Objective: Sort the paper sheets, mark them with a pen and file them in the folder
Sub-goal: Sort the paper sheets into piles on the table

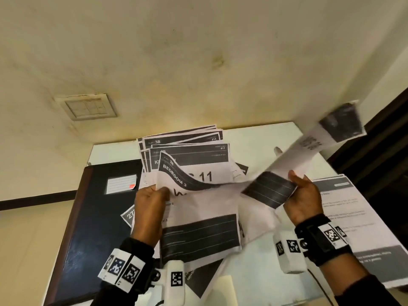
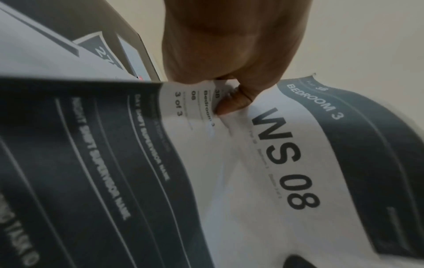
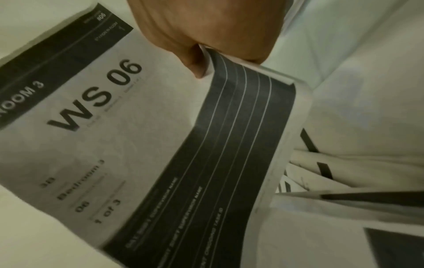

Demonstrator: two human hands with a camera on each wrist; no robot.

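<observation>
My left hand (image 1: 152, 195) pinches the left edge of a sheet headed BEDROOM 3, WS 08 (image 2: 282, 157), lifted off a loose pile of printed sheets (image 1: 187, 149) on the white table. My right hand (image 1: 303, 195) grips the dark bottom band of another sheet, WS 06 (image 3: 96, 96), which is raised and swings up to the right (image 1: 320, 140), blurred. A dark folder (image 1: 88, 217) with a lined white label lies closed at the left, partly under the sheets. No pen is in view.
A larger printed page (image 1: 353, 217) lies on the table's right side. The white table (image 1: 254, 138) stands against a cream wall bearing a switch plate (image 1: 88, 107). A dark doorway (image 1: 386, 151) is on the right. More sheets lie under my hands.
</observation>
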